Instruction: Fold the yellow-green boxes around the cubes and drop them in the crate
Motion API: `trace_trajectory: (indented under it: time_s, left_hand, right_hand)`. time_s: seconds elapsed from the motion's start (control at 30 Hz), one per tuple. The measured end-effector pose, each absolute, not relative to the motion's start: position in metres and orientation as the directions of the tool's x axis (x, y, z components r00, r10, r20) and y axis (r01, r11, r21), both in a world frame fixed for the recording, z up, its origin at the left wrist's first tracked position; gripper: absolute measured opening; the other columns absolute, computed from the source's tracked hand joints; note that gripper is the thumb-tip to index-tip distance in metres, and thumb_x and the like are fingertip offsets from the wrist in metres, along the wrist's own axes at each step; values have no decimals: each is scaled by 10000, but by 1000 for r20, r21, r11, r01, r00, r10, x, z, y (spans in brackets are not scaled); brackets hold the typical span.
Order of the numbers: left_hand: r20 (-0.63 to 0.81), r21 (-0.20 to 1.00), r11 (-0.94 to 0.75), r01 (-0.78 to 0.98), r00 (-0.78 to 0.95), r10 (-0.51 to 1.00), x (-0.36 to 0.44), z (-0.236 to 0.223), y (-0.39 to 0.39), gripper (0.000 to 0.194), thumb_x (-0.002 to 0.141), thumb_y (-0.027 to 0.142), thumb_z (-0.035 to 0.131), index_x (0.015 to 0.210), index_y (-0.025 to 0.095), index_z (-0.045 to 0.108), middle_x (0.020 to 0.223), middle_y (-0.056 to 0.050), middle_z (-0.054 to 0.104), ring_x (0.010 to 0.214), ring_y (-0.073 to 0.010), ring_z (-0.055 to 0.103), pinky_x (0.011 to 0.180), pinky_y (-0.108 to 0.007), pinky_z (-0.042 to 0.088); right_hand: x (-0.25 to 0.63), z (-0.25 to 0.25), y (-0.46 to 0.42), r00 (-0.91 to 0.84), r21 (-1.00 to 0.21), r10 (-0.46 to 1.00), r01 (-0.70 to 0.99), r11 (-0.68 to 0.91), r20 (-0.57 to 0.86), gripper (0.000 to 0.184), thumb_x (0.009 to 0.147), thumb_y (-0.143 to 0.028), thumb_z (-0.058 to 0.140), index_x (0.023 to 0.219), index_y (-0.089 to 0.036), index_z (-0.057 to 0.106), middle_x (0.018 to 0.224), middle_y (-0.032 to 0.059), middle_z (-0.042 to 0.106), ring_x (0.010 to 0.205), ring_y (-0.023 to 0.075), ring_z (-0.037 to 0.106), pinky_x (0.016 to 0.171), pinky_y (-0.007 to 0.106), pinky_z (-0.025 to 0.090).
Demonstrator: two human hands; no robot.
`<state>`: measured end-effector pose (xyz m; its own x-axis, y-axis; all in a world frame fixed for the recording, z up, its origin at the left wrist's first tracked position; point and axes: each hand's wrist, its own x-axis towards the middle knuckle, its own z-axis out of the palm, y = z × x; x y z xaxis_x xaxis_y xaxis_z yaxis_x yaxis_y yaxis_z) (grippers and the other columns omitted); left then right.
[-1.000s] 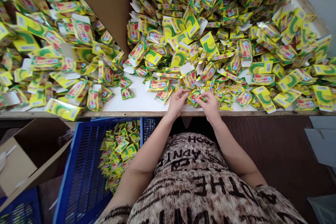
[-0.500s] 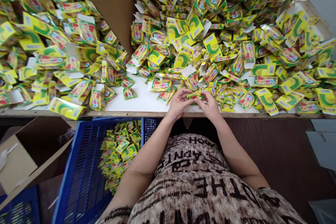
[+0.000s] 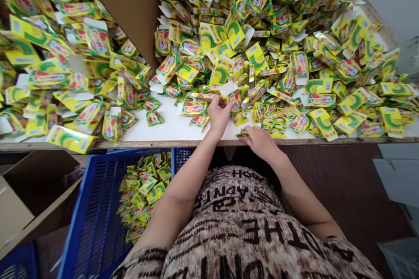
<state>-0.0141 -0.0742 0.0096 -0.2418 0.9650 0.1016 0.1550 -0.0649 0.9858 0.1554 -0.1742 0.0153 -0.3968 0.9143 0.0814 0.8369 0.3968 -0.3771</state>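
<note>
My left hand [image 3: 220,114] reaches to the near side of the pile, its fingers closed at the edge of a small yellow-green carton [image 3: 233,96] whose white end flap stands up. Lower and to the right, my right hand [image 3: 260,140] is over the table's front edge. A small green-and-yellow packet [image 3: 241,134] is pinched between its thumb and fingers, mostly hidden by them. Several similar loose packets [image 3: 273,123] lie just beyond my right hand. To the left, another packet [image 3: 154,118] rests on the white tabletop [image 3: 170,127].
Heaps of the same cartons [image 3: 258,52] cover the table, with a brown cardboard divider [image 3: 131,4] between the left and right heaps. Below the edge stands a blue plastic crate [image 3: 87,209] with many packets inside. An open cardboard box [image 3: 19,209] is at far left.
My hands have come apart. The left moved up to the carton; the right drew down toward the table edge with the packet. The view has shifted slightly right.
</note>
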Motion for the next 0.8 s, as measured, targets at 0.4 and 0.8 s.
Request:
trace_trajectory:
  time_s: [0.4,0.8]
  left_hand:
    - [-51,973,-5,231,234,971,-45,20,-136,173,702,311,783,694,207,645,682,4,629,716,-176,582,685,-262,450]
    - [17,996,-40,84,260,966,-34,17,-145,263,767,317,742,1008,215,708,888,-16,696,826,-174,614,815,-277,494]
  right_hand:
    - [139,55,-145,-101,-668,882,615,419,460,196,961,-355,567,1037,-230,697,1008,86,655,1007,253,604,926,413,487]
    - [130,103,-150,-497,-261,860,820,510,120,125,905,-142,563,925,-173,682,1026,148,577,967,293,536,768,389,445]
